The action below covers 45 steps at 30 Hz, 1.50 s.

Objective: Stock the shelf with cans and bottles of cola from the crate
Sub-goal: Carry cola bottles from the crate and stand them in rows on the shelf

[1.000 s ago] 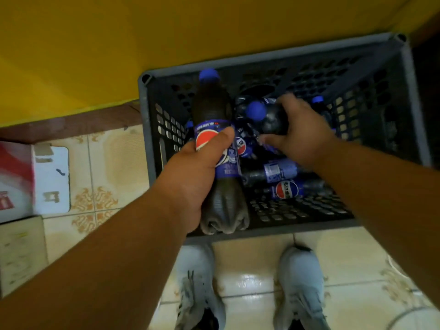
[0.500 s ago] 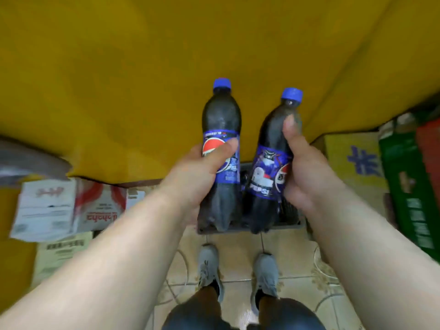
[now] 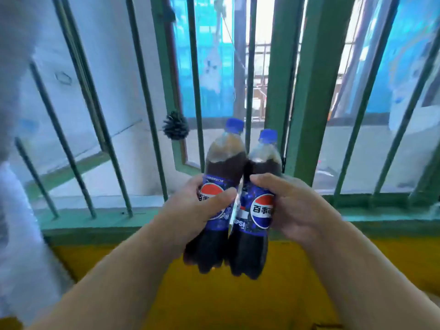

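Holding two cola bottles up side by side in the middle of the view, one in each hand, both upright with blue caps at the top and leaning slightly to the right. Wrapping the left hand (image 3: 190, 210) around the label of the left bottle (image 3: 220, 186), thumb lying across the red, white and blue round logo, fingers curling behind out of sight. Wrapping the right hand (image 3: 295, 208) around the right bottle (image 3: 256, 210) from the right side, fingertips (image 3: 259, 181) pressing over the top of the label, the logo and part of the lettering showing beside the palm. Grip of each hand grasping its own bottle firmly. Touching or nearly touching along the bottles' sides, the left one sitting a little higher and farther, the right one a little nearer and lower. Showing dark cola filling both to the shoulder, with brown foam above the liquid line under the caps. Reaching in from the near edge with both bare forearms, left one from the lower left, right one from the lower right. Standing behind the bottles, a green barred window grille (image 3: 307, 91) with a green sill (image 3: 95, 222) along its base, bright blue and white shapes blurring beyond the bars. Hanging on the bars just left of the left bottle's cap, a small dark spiky ball (image 3: 175, 126). Running below the sill, a yellow wall (image 3: 214, 294). Blurring at the far left, something pale.
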Each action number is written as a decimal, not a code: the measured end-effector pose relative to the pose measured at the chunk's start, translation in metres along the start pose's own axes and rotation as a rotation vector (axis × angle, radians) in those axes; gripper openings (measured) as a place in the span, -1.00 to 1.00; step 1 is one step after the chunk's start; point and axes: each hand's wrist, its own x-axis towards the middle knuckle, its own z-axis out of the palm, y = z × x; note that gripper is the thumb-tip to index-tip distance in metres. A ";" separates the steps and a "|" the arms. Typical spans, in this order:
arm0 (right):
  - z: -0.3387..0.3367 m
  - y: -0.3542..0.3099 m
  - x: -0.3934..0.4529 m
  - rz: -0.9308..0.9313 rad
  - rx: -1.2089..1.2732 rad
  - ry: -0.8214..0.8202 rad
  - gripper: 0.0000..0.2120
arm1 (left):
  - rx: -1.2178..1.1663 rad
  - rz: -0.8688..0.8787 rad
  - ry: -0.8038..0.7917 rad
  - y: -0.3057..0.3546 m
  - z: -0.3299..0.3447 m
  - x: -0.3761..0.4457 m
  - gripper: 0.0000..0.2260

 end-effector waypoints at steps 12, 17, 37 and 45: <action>0.119 -0.106 -0.009 -0.673 -0.273 -0.036 -0.53 | -0.038 0.338 0.461 0.141 -0.036 -0.031 -0.38; 0.138 -0.113 -0.028 -0.775 -0.344 -0.051 -0.46 | 0.054 0.376 0.637 0.163 -0.025 -0.074 -0.46; 0.265 -0.064 -0.279 -0.474 -0.078 -0.880 -0.73 | 0.272 0.226 1.470 0.228 0.050 -0.410 -0.66; 0.336 -0.027 -0.459 -0.474 -0.036 -1.059 -0.67 | 0.500 0.182 1.773 0.254 0.080 -0.601 -0.41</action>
